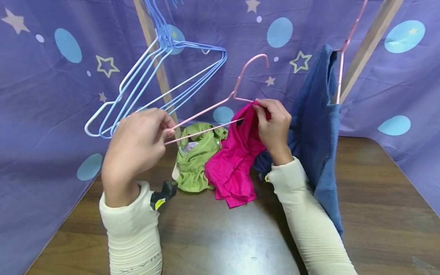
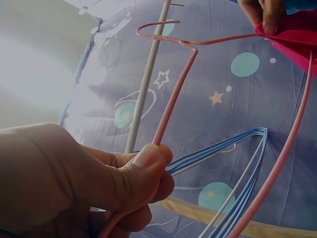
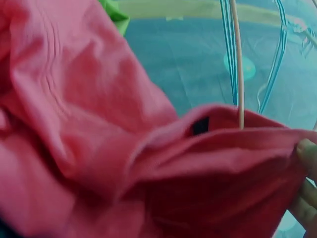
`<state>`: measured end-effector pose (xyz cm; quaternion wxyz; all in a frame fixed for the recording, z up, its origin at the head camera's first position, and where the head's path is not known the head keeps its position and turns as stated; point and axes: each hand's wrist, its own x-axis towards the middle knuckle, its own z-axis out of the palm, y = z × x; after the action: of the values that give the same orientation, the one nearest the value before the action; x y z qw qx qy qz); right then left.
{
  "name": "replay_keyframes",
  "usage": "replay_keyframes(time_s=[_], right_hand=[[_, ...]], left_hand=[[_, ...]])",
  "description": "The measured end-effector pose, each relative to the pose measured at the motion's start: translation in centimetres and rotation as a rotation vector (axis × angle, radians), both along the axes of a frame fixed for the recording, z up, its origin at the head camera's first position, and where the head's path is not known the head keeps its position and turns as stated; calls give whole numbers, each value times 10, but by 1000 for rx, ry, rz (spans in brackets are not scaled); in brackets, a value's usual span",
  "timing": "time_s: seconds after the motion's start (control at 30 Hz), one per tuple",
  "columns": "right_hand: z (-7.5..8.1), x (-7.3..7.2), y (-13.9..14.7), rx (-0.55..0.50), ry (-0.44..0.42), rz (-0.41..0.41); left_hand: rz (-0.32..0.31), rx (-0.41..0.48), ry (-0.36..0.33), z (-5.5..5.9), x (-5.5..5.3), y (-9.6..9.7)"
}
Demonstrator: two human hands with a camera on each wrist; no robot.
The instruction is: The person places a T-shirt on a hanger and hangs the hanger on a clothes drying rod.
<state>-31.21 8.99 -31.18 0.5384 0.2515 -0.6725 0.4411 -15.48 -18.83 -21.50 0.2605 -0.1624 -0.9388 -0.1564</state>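
Note:
A pink wire hanger [image 1: 203,113] is held by its left corner in my left hand [image 1: 137,139], thumb and fingers pinching the wire. Its right end runs into the opening of a magenta garment [image 1: 233,164]. My right hand [image 1: 274,124] pinches the garment's edge near that end of the hanger; the hanger's right tip is hidden by cloth. In the right wrist view the lower wire enters the open edge of the garment [image 3: 163,148], beside a small dark label. The garment's lower part hangs down to the table in the head view.
A crumpled green garment [image 1: 196,164] lies on the wooden table [image 1: 213,233]. Several blue and white hangers [image 1: 165,57] hang at the left. On the right, blue cloth [image 1: 316,122] hangs from another pink hanger [image 1: 348,38] by a wooden post [image 1: 369,49]. A patterned curtain stands behind.

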Motion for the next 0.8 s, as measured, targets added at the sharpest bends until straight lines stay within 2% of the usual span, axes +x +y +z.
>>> replay_keyframes(time_s=[0.1, 0.23, 0.4, 0.6, 0.67, 0.8], right_hand=[[3, 4, -6, -20, 18, 15], [6, 6, -7, 14, 18, 44], [7, 6, -1, 94, -44, 62], [6, 7, 2, 122, -127, 120], [5, 6, 3, 138, -143, 118], [4, 4, 7, 211, -143, 53]], left_hand=[[-8, 2, 6, 0, -2, 1], [-1, 10, -9, 0, -2, -3], [16, 27, -19, 1, 0, -12], [21, 26, -12, 0, 0, -19], [19, 24, -8, 0, 1, -20], [9, 22, -5, 0, 1, -19]])
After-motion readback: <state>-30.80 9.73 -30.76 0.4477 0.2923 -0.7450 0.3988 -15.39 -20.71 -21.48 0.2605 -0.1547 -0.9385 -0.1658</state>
